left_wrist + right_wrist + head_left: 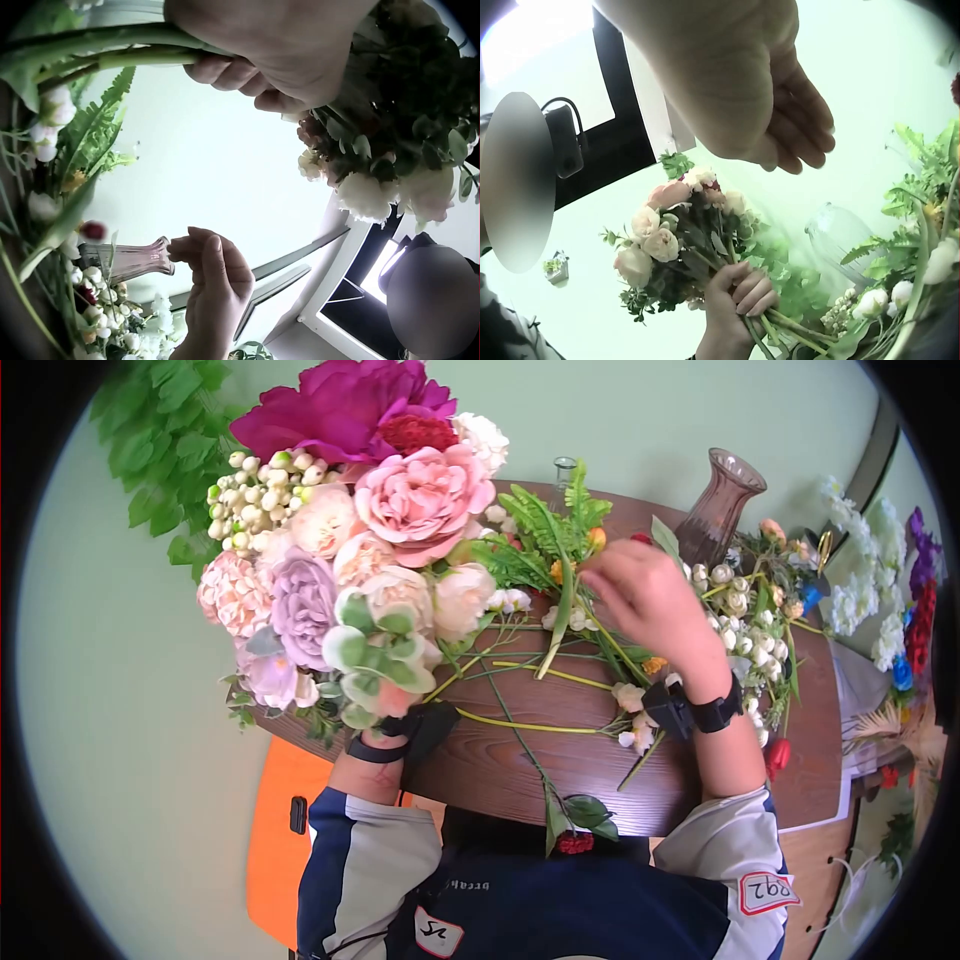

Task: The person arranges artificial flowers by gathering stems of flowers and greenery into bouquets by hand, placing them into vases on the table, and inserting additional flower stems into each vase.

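Note:
My left hand (739, 300) grips the green stems (127, 54) of a big bouquet (325, 550) with its fingers wrapped round them. The bouquet has pink, cream and lilac roses, white berries and a large magenta bloom, and it covers the left hand in the head view. The right hand (650, 600) hovers over the loose flowers, fingers loosely bent and nothing between them, as the right wrist view (780, 112) also shows. Just left of its fingertips are a green fern sprig (545, 525) and small orange blooms.
A purple ribbed glass vase (718, 510) stands at the table's back right, a clear vase (565, 468) behind the fern. White rosebuds (745, 605) and loose stems lie over the brown table (480, 775). A red flower (574, 843) hangs at the front edge. An orange chair (275, 840) is at left.

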`<state>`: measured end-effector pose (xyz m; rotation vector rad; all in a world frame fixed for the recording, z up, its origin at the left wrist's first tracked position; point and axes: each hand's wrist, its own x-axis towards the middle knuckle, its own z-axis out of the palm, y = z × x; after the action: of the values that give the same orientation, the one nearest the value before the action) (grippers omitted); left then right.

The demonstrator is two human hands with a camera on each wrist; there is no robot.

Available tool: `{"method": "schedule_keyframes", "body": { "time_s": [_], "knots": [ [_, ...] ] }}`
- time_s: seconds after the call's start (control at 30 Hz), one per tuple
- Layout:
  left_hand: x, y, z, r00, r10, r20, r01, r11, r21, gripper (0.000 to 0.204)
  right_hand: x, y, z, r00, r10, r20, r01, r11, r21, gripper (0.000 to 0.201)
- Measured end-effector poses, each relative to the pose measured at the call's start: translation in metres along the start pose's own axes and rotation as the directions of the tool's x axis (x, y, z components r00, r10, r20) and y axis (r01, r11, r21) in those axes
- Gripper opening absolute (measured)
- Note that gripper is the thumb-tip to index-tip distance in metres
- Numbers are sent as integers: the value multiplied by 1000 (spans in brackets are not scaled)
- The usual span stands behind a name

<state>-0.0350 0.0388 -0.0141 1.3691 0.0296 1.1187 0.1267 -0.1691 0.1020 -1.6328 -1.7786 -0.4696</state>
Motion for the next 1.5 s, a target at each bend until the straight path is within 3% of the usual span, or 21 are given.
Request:
{"method": "schedule_keyframes", "body": {
  "time_s": [0.03,0.07,0.13,0.2,0.27,0.33,0.4,0.47,0.53,0.57,0.93,1.0,1.07,1.1,1.13,1.17,1.2,1.23,1.27,1.37,1.5],
  "knots": [
    [-5,-13,1,990,131,-56,-109,950,293,13,0,-6,4,995,37,89,-48,991,123,11],
    [-8,-19,1,961,269,-71,-184,805,564,15,0,-15,7,970,109,219,-172,940,296,15],
    [-7,-18,-2,958,277,-80,-191,819,542,15,-2,-30,15,901,91,424,-243,915,321,35],
    [-2,-19,-1,959,272,-83,-197,845,498,16,-13,-49,40,969,56,242,-136,935,329,52],
    [1,-19,1,963,257,-78,-195,870,452,16,-12,-60,52,952,71,296,-171,929,328,59],
    [1,-16,1,968,242,-73,-192,892,408,17,-18,-56,70,942,116,315,-236,896,375,55],
    [-2,-10,-4,972,225,-73,-183,911,368,18,-23,-50,83,925,129,357,-336,716,611,47],
    [0,-10,-5,974,210,-81,-173,928,330,19,-22,-42,82,951,110,290,-280,706,650,36],
    [0,-8,-8,977,195,-85,-163,944,286,20,-31,-25,93,872,113,476,-466,485,740,33],
    [-1,-6,-9,979,186,-85,-158,952,264,21,-29,-27,104,935,27,353,-318,501,805,36],
    [-9,17,-12,995,76,-71,-75,997,8,27,-57,-3,159,934,-114,338,-237,510,827,44],
    [-12,18,-9,997,45,-57,-47,998,-47,28,-39,-26,104,779,31,626,-626,-5,780,37],
    [-12,19,-3,999,15,-29,-18,994,-106,29,-25,-36,109,723,98,684,-664,373,648,31],
    [-9,20,-1,1000,4,-11,-5,991,-135,29,-21,-32,108,639,68,766,-683,508,525,25],
    [-8,21,1,1000,-7,5,7,987,-163,30,-22,-31,112,642,80,763,-686,505,524,25],
    [-8,23,3,1000,-19,17,22,982,-189,31,-26,-30,120,858,44,511,-423,626,656,27],
    [-7,23,5,999,-31,28,36,976,-216,31,-30,-27,130,976,-39,214,-121,721,683,29],
    [-5,23,6,998,-41,38,49,969,-242,32,-33,-24,140,968,-21,251,-137,791,596,36],
    [-4,24,7,998,-50,48,61,961,-268,32,-33,-25,132,968,-15,251,-141,793,593,36],
    [0,25,6,994,-76,82,99,936,-338,34,-25,-36,87,925,-27,379,-31,989,146,41],
    [2,26,0,985,-116,126,160,889,-429,37,-16,-22,57,844,128,520,-195,978,76,38]
  ]
}}
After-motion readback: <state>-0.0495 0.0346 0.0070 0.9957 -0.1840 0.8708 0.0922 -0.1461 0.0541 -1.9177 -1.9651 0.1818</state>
